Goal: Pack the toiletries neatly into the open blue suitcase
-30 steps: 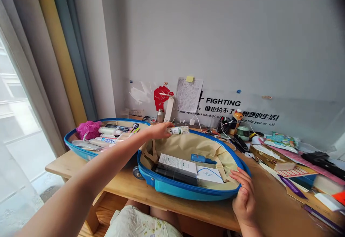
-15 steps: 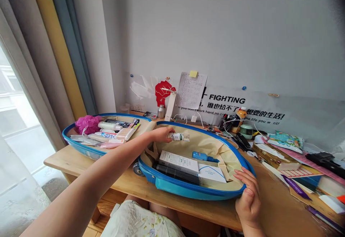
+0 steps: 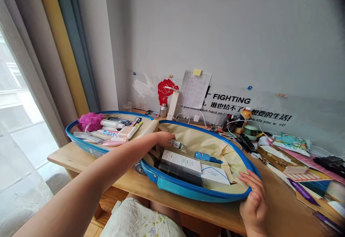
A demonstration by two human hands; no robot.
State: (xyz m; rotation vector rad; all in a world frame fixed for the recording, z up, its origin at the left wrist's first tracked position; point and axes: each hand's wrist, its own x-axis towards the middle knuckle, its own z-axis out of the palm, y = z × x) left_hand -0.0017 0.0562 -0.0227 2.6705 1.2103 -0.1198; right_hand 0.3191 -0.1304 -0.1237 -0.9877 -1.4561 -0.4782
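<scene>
My left hand (image 3: 165, 138) reaches into the right half of an open blue suitcase (image 3: 188, 193), its fingers closed on one end of a small clear bottle (image 3: 180, 145) with a white and green label. The bottle tilts down to the right over the beige lining. Below it lie a white printed box (image 3: 181, 161), a black item (image 3: 179, 175), a white box with a blue line (image 3: 215, 174) and a blue bottle (image 3: 206, 156). At the suitcase's right end, my right hand (image 3: 253, 195) grips the rim, fingers inside and thumb outside.
The suitcase's left half (image 3: 69, 136) holds a pink bath puff (image 3: 91, 122), a toothpaste box (image 3: 110, 132) and several toiletries. Papers, a snack packet (image 3: 291, 143), a green jar (image 3: 250, 132), an orange bottle (image 3: 243, 119) and cables crowd the desk's right side and back.
My left hand has lowered the clear bottle deeper into the suitcase, and the bottle has gone from nearly level to tilted. My right hand keeps its place on the rim. The view has shifted slightly.
</scene>
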